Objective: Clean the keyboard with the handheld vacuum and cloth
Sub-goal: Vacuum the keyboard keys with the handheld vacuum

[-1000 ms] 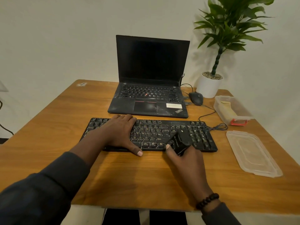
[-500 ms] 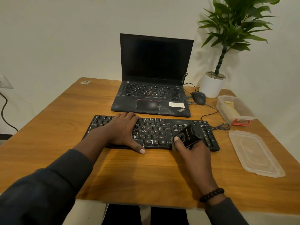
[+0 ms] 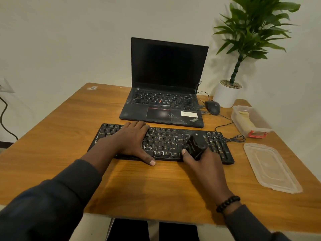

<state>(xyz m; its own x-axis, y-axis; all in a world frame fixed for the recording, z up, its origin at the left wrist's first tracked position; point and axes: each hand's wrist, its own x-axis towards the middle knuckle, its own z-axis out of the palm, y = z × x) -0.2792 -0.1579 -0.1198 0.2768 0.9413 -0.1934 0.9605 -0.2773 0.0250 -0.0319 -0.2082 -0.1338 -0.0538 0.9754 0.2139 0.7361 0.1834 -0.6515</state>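
**Two hands on the keyboard, vacuum working the right-hand keys**

Both hands are busy. My right hand [image 3: 206, 164] is wrapped around the handheld vacuum [image 3: 196, 145], thumb along its near side, fingers curled behind the black body. I hold it tilted so its far end sits over the keys between the main block and the number pad, which I judge puts the intake down against the gaps where dust collects. A beaded bracelet [image 3: 227, 203] sits at that wrist.

My left hand [image 3: 133, 140] lies flat, fingers straight and together, pressing on the left half of the keyboard [image 3: 166, 141] with the thumb reaching over the near edge onto the desk [image 3: 139, 185]. That looks like bracing: it pins the board so the vacuum does not push it around.

Beyond the keyboard stands an open laptop [image 3: 166, 84], screen dark, just clear of the keyboard's far edge. A mouse [image 3: 212, 107] lies to its right, near a white pot holding a plant [image 3: 227, 93]. At the desk's right edge sit a clear container [image 3: 250, 119] and, nearer me, its loose lid [image 3: 271, 167]. The pale material inside the container may be the cloth, but I cannot tell. I judge the vacuuming stage is under way, with wiping to come.
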